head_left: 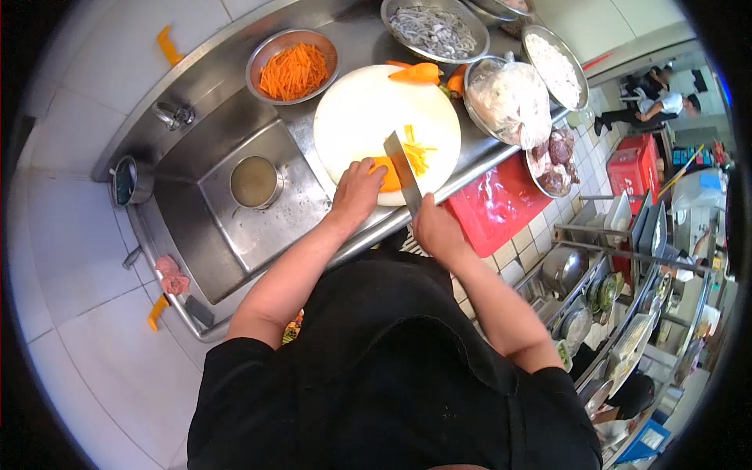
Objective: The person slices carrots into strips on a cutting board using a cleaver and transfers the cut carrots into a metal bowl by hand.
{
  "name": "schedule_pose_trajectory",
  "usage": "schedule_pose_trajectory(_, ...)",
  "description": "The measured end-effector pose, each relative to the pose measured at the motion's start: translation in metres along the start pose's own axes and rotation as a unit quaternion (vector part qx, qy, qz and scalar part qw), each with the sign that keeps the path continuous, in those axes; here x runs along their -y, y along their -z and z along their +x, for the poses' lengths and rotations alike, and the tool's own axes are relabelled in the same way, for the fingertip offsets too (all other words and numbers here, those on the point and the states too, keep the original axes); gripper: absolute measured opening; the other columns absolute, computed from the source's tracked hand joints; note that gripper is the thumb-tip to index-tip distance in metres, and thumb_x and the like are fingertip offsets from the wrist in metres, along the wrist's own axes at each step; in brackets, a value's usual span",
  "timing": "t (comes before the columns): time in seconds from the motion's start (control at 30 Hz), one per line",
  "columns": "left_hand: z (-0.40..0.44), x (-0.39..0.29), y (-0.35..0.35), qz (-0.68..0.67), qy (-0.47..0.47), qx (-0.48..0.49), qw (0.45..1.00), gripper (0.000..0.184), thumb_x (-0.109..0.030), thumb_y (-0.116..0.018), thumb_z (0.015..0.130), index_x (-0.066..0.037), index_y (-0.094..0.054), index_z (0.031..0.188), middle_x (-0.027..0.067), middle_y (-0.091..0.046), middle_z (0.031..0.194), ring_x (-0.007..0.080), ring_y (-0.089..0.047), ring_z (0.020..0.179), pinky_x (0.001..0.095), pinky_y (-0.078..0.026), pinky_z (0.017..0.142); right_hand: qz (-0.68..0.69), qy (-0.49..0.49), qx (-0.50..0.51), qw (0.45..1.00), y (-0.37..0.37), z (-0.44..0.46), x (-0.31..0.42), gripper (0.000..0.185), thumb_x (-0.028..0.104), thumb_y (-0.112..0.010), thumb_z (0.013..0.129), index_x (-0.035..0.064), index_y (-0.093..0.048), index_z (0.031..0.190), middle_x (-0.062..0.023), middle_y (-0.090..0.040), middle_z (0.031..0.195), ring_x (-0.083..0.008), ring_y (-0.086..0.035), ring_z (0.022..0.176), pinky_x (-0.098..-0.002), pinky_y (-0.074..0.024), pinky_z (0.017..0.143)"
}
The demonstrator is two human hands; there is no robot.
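Note:
My left hand [358,188] presses with bent fingers on an orange vegetable piece [385,174], which lies on the round white cutting board [352,102]. In my right hand [440,233] is the handle of a broad-bladed kitchen knife [403,174]. Its blade stands on edge against the right side of the piece, close to my left fingertips. Thin yellow-orange strips [418,150] lie on the board just right of the blade. Larger orange vegetables [419,74] rest at the board's far edge; I cannot tell their kind for certain.
Left of the board is a steel sink [211,243] with a round container [256,182] inside. Behind stand a bowl of orange shreds [294,72] and a bowl of grey strips [433,33]. A bagged bowl [509,102] and a red tray [501,200] lie right. Two people are farther off.

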State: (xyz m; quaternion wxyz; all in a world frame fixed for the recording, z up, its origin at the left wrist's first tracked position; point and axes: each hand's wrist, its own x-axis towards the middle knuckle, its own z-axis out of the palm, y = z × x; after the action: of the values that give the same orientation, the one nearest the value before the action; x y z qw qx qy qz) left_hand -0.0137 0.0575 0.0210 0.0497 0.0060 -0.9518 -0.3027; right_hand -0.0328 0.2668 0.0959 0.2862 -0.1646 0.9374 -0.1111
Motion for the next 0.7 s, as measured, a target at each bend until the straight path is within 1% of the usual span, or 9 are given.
schedule_pose_trajectory(0.13,0.001,-0.002,0.006,0.002,-0.004,0.027,1.000,0.029,-0.013,-0.069,0.096,-0.010,-0.071,0.124,0.0151,-0.064,0.129,0.0354,-0.060,0.121,0.0457,-0.052,0.101,-0.027,0.021,0.027,0.999,0.068,0.022,0.040,0.030,0.011,-0.049,0.101,-0.0101,-0.051,0.122,-0.0363,-0.074,0.104,-0.0513,-0.074,0.102,-0.0581,-0.0587,0.090)
schedule_pose_trajectory(0.23,0.003,-0.001,0.004,-0.004,0.011,0.041,0.999,0.029,-0.014,-0.069,0.096,-0.010,-0.071,0.125,0.0151,-0.064,0.129,0.0356,-0.060,0.121,0.0460,-0.052,0.102,-0.017,0.009,0.056,0.998,0.064,0.004,0.039,0.028,0.010,-0.048,0.101,-0.0090,-0.050,0.121,-0.0370,-0.073,0.103,-0.0517,-0.074,0.102,-0.0579,-0.0588,0.090)
schedule_pose_trajectory(0.3,0.002,0.002,0.000,-0.005,0.013,0.031,0.999,0.028,-0.014,-0.069,0.096,-0.010,-0.071,0.124,0.0150,-0.064,0.129,0.0356,-0.060,0.121,0.0462,-0.052,0.102,-0.028,-0.001,0.043,0.999,0.014,0.002,0.016,0.027,0.010,-0.048,0.101,-0.0082,-0.049,0.122,-0.0376,-0.073,0.102,-0.0511,-0.074,0.103,-0.0587,-0.0588,0.090)
schedule_pose_trajectory(0.37,0.001,0.004,-0.005,-0.003,0.012,0.023,1.000,0.028,-0.015,-0.069,0.097,-0.010,-0.071,0.124,0.0150,-0.064,0.128,0.0356,-0.060,0.121,0.0464,-0.052,0.103,-0.071,0.033,0.022,0.997,-0.022,0.008,-0.006,0.027,0.010,-0.049,0.102,-0.0077,-0.047,0.122,-0.0382,-0.073,0.100,-0.0509,-0.075,0.101,-0.0600,-0.0587,0.089)
schedule_pose_trajectory(0.5,0.003,0.003,-0.001,0.000,0.001,0.028,1.000,0.029,-0.015,-0.069,0.097,-0.010,-0.072,0.125,0.0146,-0.064,0.127,0.0350,-0.060,0.120,0.0459,-0.052,0.102,-0.026,0.042,-0.029,0.998,0.018,0.026,0.012,0.028,0.010,-0.050,0.101,-0.0092,-0.048,0.121,-0.0366,-0.074,0.096,-0.0508,-0.075,0.094,-0.0584,-0.0599,0.085)
schedule_pose_trajectory(0.57,0.002,0.001,0.003,0.006,0.004,0.039,0.999,0.029,-0.014,-0.068,0.097,-0.010,-0.072,0.126,0.0145,-0.064,0.126,0.0348,-0.060,0.120,0.0457,-0.052,0.102,-0.029,0.053,-0.010,0.998,0.058,0.023,0.032,0.029,0.010,-0.051,0.100,-0.0102,-0.048,0.121,-0.0363,-0.074,0.097,-0.0508,-0.075,0.094,-0.0572,-0.0604,0.084)
schedule_pose_trajectory(0.63,0.002,0.001,0.003,0.001,0.002,0.033,0.999,0.029,-0.014,-0.068,0.097,-0.011,-0.072,0.126,0.0145,-0.064,0.127,0.0344,-0.059,0.120,0.0453,-0.051,0.103,-0.019,0.006,0.077,0.997,0.079,0.015,0.046,0.029,0.010,-0.052,0.099,-0.0102,-0.049,0.121,-0.0369,-0.073,0.097,-0.0513,-0.075,0.095,-0.0571,-0.0602,0.085)
schedule_pose_trajectory(0.67,0.002,0.001,0.002,-0.001,0.006,0.032,0.999,0.029,-0.014,-0.068,0.097,-0.011,-0.072,0.126,0.0145,-0.064,0.127,0.0344,-0.059,0.120,0.0453,-0.051,0.103,-0.033,0.022,0.049,0.998,0.064,0.004,0.040,0.030,0.009,-0.051,0.099,-0.0099,-0.048,0.122,-0.0375,-0.073,0.096,-0.0504,-0.075,0.095,-0.0575,-0.0599,0.085)
schedule_pose_trajectory(0.7,0.002,0.003,-0.001,-0.005,0.008,0.029,1.000,0.029,-0.014,-0.068,0.097,-0.011,-0.072,0.125,0.0144,-0.064,0.127,0.0344,-0.059,0.120,0.0453,-0.051,0.103,-0.029,0.005,0.042,0.999,0.038,0.002,0.028,0.031,0.009,-0.050,0.099,-0.0094,-0.046,0.123,-0.0380,-0.073,0.095,-0.0508,-0.075,0.095,-0.0583,-0.0593,0.086)
